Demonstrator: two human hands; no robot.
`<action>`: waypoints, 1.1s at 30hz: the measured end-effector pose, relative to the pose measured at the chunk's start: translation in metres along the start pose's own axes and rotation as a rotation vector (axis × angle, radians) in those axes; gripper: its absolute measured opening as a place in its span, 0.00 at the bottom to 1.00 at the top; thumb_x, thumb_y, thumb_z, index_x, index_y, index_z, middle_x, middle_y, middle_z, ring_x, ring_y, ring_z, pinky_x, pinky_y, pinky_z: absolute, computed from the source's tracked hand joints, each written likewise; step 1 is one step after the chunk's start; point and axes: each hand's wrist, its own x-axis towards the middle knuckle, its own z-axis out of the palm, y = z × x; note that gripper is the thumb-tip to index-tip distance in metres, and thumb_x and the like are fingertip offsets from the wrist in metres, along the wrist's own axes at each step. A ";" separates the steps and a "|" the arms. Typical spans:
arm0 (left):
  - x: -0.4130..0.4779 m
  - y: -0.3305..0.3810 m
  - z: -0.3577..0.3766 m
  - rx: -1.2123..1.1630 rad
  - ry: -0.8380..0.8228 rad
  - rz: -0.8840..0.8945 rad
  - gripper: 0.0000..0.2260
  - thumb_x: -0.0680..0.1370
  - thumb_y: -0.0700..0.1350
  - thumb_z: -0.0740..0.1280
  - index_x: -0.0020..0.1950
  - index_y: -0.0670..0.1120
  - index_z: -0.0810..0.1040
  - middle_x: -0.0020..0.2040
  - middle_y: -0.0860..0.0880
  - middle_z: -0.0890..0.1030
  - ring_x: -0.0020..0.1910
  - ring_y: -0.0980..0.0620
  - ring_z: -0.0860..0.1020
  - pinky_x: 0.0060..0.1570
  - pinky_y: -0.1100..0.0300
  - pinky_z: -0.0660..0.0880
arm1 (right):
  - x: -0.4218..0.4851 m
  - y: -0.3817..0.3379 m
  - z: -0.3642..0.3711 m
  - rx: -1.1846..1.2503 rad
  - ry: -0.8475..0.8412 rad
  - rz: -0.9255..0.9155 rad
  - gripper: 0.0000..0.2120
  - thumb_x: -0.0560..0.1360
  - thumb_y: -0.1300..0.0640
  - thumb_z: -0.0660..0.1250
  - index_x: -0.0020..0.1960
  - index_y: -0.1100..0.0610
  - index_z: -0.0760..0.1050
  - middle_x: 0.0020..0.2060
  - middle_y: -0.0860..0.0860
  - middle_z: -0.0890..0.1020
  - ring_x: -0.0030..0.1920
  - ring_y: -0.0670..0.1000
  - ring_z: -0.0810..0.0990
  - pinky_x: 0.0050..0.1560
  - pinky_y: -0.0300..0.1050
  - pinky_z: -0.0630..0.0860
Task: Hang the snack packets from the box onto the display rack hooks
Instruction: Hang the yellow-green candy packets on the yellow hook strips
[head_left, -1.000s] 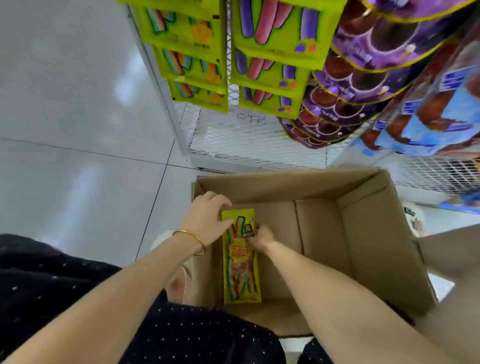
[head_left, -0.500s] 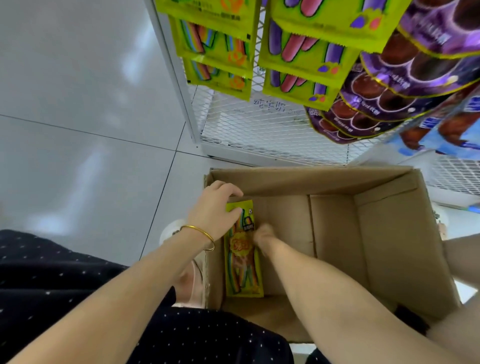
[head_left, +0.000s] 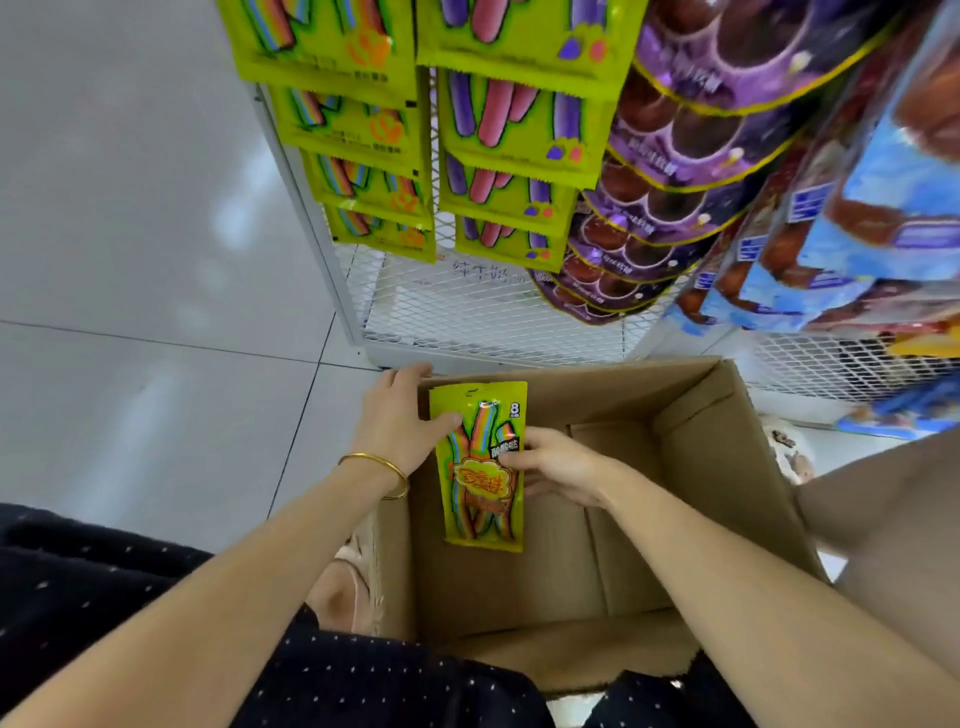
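Gripping the yellow-green snack packet (head_left: 480, 467) from both sides, that's the picture! Left hand (head_left: 400, 426) sits at the packet's nine o'clock edge, thumb pressed on the front near the top, fingers curled behind. Right hand (head_left: 556, 470) is at its three o'clock edge, thumb on the front, fingers tucked underneath. The packet is held face-up over the nine o'clock side of the open cardboard box (head_left: 727, 457). At twelve o'clock, the white mesh display rack (head_left: 467, 312) carries rows of matching green packets (head_left: 363, 130), with purple packets (head_left: 691, 130) toward one o'clock.
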 end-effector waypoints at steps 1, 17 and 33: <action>0.000 0.012 -0.005 -0.077 -0.013 0.008 0.26 0.70 0.45 0.73 0.67 0.44 0.70 0.62 0.44 0.73 0.61 0.46 0.72 0.62 0.55 0.68 | -0.014 -0.012 -0.006 -0.036 -0.006 -0.034 0.07 0.77 0.59 0.64 0.52 0.50 0.76 0.49 0.50 0.82 0.49 0.51 0.80 0.56 0.52 0.75; -0.076 0.225 -0.178 -0.375 0.216 0.438 0.10 0.73 0.44 0.71 0.53 0.44 0.79 0.44 0.47 0.77 0.43 0.51 0.74 0.39 0.59 0.69 | -0.236 -0.201 0.033 -0.305 0.759 -1.308 0.21 0.72 0.67 0.67 0.50 0.44 0.63 0.47 0.55 0.75 0.41 0.52 0.77 0.43 0.45 0.74; -0.084 0.446 -0.457 -0.705 0.411 0.868 0.04 0.73 0.36 0.68 0.42 0.44 0.77 0.31 0.51 0.83 0.31 0.54 0.81 0.39 0.57 0.80 | -0.408 -0.529 0.071 -0.349 0.831 -1.793 0.11 0.72 0.67 0.67 0.53 0.61 0.79 0.48 0.50 0.80 0.48 0.44 0.75 0.48 0.28 0.69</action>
